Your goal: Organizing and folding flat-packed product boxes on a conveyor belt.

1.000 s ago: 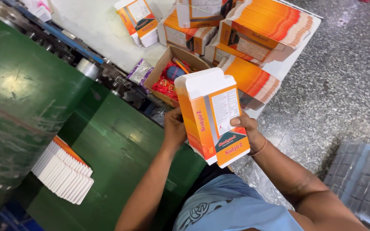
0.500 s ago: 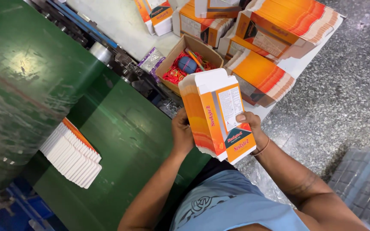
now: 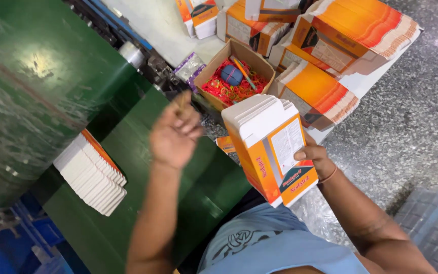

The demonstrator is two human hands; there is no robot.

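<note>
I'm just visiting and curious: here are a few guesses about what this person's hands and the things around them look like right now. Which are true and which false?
1. The right hand holds a stack of flat orange-and-white cartons. True.
2. The left hand also grips that stack. False: it is raised off it, loosely closed, holding nothing that can be made out.
3. The open cardboard box holds red rubber bands and a blue ball. True.
4. The second stack of flat cartons lies on the speckled floor. False: it lies on the green surface to the person's left.
5. More bundles of orange cartons lie beyond the cardboard box. True.
</note>
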